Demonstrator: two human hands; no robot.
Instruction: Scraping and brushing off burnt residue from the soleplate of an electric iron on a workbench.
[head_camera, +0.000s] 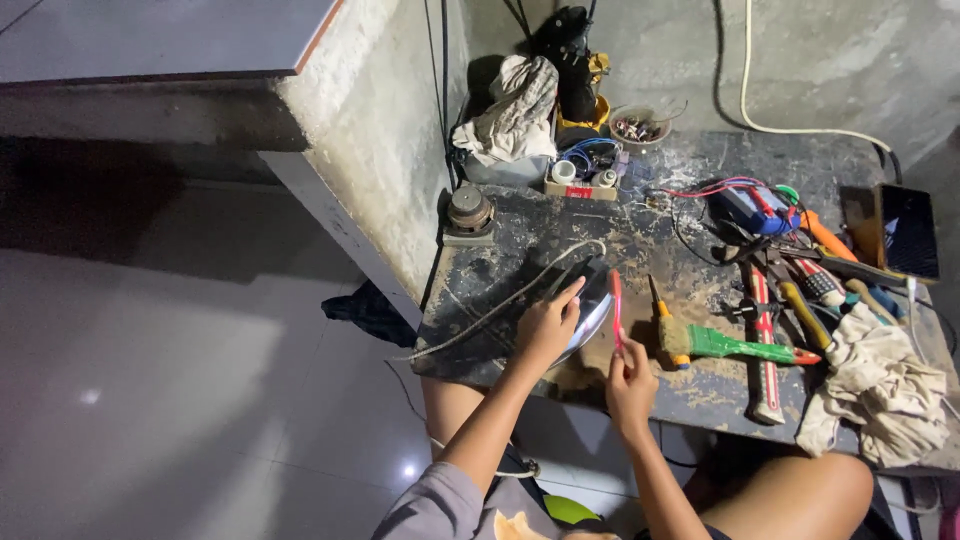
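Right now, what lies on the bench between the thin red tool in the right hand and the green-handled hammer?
In the head view, a yellow-handled screwdriver lies between the thin red tool in the right hand and the green-handled hammer.
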